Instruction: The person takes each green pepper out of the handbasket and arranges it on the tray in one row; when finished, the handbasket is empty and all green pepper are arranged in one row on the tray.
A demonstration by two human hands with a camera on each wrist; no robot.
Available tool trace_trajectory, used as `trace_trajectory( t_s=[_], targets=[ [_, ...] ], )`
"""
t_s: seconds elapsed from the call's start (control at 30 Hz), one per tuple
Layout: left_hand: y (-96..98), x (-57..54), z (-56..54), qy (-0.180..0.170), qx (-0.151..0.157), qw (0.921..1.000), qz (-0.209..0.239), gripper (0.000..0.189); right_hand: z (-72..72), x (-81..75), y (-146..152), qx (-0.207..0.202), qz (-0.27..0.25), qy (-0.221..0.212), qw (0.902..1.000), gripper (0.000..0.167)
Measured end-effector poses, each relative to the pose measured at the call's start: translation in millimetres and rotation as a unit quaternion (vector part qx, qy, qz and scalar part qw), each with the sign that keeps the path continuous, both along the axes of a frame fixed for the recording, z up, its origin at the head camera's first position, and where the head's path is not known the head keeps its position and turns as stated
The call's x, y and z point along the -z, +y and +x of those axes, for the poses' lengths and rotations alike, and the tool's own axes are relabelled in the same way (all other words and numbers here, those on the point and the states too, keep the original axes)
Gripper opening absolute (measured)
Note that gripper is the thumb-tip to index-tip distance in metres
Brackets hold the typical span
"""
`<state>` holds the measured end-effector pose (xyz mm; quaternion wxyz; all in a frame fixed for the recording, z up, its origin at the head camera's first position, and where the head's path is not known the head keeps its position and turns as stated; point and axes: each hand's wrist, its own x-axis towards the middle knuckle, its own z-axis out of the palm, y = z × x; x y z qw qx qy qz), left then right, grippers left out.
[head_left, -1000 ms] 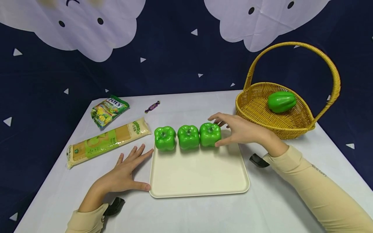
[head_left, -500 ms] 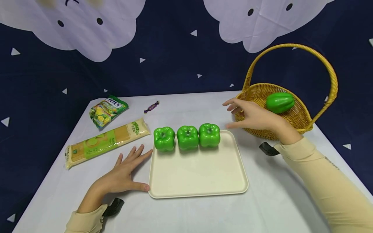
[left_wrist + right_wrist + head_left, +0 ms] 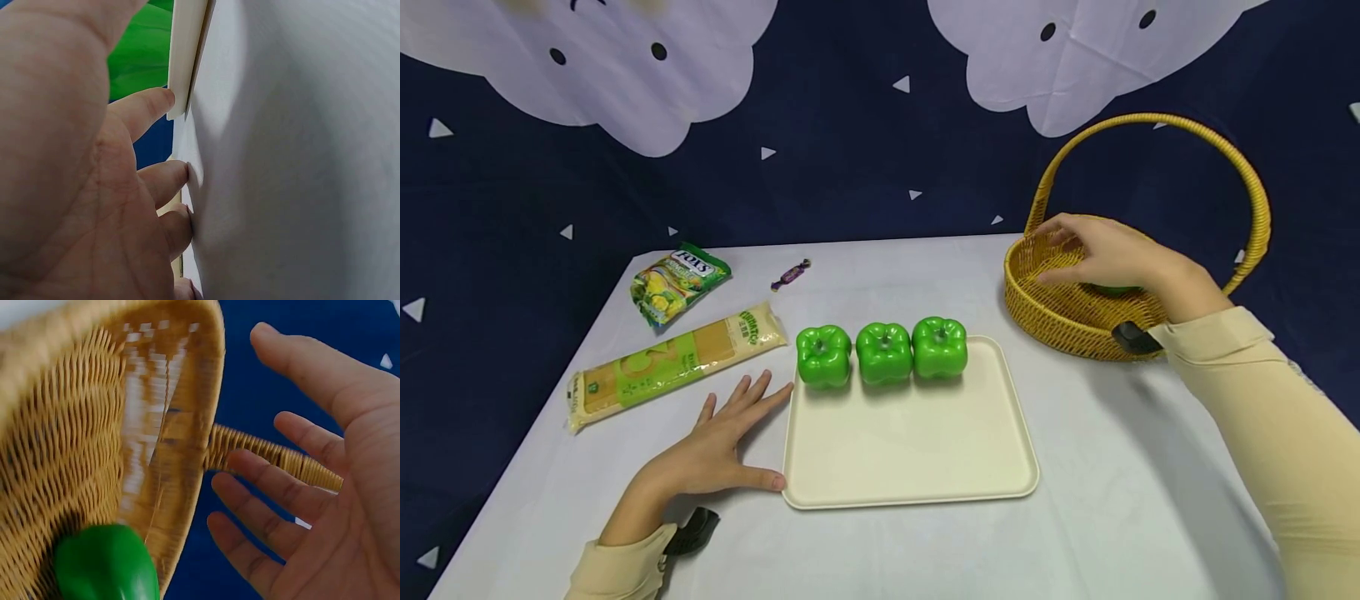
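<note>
Three glossy green bell peppers (image 3: pixel 884 354) stand in a row along the far side of a cream tray (image 3: pixel 910 450). My left hand (image 3: pixel 718 450) lies with spread fingers on the cloth, its thumb and index fingertip touching the tray's left edge. Over the wicker basket (image 3: pixel 1060 321) hovers my right hand (image 3: pixel 1108 254), fingers loosely bent and nothing between them. Another green bell pepper (image 3: pixel 106 565) lies inside the basket; in the head view my right hand and wrist hide most of it.
A long pack of noodles (image 3: pixel 677 364) lies left of the tray. Behind it are a green candy bag (image 3: pixel 679 285) and a small purple wrapped candy (image 3: pixel 791 275). The basket's tall handle (image 3: pixel 1240 158) arches up on the right.
My right hand has left the rightmost pepper on the tray and moved right and away to above the basket. The left hand has stayed in place.
</note>
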<state>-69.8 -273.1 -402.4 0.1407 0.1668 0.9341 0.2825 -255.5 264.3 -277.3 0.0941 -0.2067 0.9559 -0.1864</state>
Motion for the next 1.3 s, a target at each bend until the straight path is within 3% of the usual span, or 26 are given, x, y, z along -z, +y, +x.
trace_trajectory(
  t_s=[0.23, 0.6, 1.0, 1.3],
  targets=[
    [-0.2, -0.5, -1.0, -0.003, -0.002, 1.0, -0.002, 0.122, -22.0, -1.1, 18, 0.023, 0.075, -0.028, 0.9965, 0.09],
    [0.1, 0.2, -2.2, -0.005, -0.003, 1.0, -0.001, 0.122, -46.0, 3.2, 40, 0.055, 0.125, -0.08, 0.9874, 0.096],
    [0.2, -0.4, -1.4, -0.008, -0.007, 0.9999, 0.0, 0.122, -52.9, 5.9, 42, 0.075, 0.179, -0.089, 0.977, 0.089],
    [0.8, 1.1, -0.9, -0.01, -0.009, 0.9999, 0.001, 0.122, -43.4, 8.1, 42, 0.107, 0.186, -0.112, 0.9702, 0.088]
  ],
)
